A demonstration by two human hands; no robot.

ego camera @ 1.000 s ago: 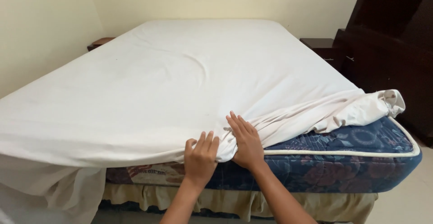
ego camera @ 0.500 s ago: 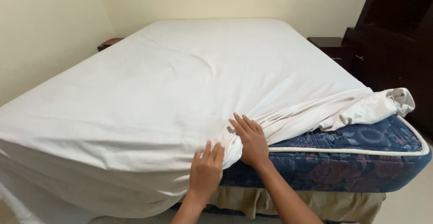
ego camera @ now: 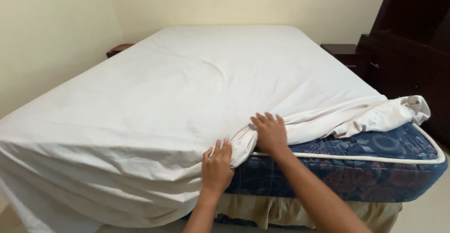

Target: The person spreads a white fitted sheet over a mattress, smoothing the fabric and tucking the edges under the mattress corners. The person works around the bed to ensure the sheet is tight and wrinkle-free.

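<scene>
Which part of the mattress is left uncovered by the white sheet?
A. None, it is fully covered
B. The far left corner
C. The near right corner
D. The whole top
C: the white sheet lies bunched short of the near right corner, where the blue patterned mattress shows bare.

Soft, even indoor light, no glare. The white sheet (ego camera: 187, 101) is bright; the dark cabinet (ego camera: 412, 50) right of it loses detail. Focus is sharp.

A blue floral mattress (ego camera: 375, 160) rests on a base with a beige skirt (ego camera: 290, 212). A white sheet (ego camera: 187, 92) covers most of it, bunched near the bare near right corner.
</scene>
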